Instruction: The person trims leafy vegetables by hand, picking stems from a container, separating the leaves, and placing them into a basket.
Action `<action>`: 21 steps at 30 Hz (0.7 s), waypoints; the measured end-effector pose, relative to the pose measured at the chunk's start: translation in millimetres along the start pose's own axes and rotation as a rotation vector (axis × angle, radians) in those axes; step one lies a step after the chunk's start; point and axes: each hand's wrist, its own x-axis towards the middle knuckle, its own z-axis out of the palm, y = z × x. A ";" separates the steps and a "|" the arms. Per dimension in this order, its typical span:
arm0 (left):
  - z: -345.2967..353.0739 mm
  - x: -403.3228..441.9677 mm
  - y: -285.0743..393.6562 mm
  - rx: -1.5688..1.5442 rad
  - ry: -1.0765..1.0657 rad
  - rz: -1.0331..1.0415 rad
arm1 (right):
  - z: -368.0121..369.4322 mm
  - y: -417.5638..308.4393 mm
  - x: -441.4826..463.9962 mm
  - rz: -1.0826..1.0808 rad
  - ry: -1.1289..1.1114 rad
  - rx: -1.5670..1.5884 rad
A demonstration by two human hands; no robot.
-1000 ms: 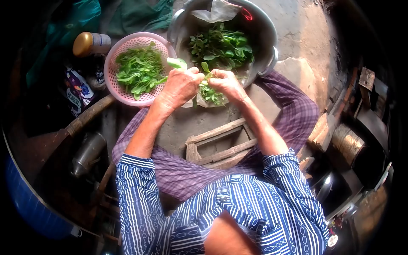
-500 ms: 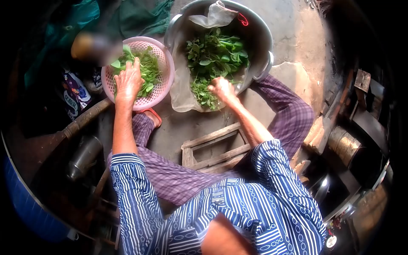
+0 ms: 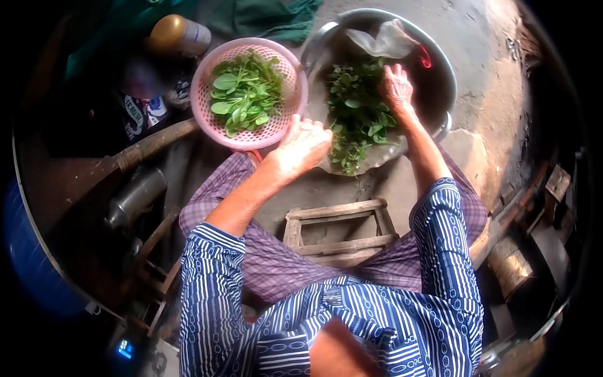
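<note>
Leafy greens [image 3: 242, 97] lie in a pink perforated basket [image 3: 200, 103] at the upper left. To its right stands a large metal basin [image 3: 447, 78], holding darker greens [image 3: 355, 100] on a pale plastic bag [image 3: 384, 41]. My left hand [image 3: 303, 146] is between the two containers, by the basket's lower right rim, with its fingers bent; whether anything is in them I cannot make out. Inside the basin, my right hand [image 3: 396, 87] touches the right edge of the darker greens, its fingertips partly hidden.
A small wooden stool frame [image 3: 339, 210] sits on the floor between my legs. A jar with a gold lid [image 3: 179, 34] lies behind the basket. Dark green cloth [image 3: 267, 19] is at the top. On the left are a metal cylinder [image 3: 138, 195] and a wooden handle [image 3: 157, 143].
My left hand has come away from the greens in the basket towards the basin. My right hand has moved deeper into the basin. The whole view has shifted, with the containers now further right.
</note>
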 end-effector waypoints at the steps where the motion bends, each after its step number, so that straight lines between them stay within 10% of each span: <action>1: -2.5 1.5 0.6 -0.009 -0.017 -0.006 | -1.9 -2.1 2.3 0.008 -0.029 0.037; 7: -4.9 1.5 -4.5 0.016 0.045 -0.021 | -36.2 27.9 10.4 0.106 -0.063 0.192; 12: -28.8 13.3 -4.1 -0.136 -0.093 -0.049 | -102.6 76.1 4.4 0.557 -0.197 1.076; 21: -60.0 41.9 -6.2 -0.657 0.368 -0.109 | -136.4 65.2 -37.2 0.438 -0.160 1.922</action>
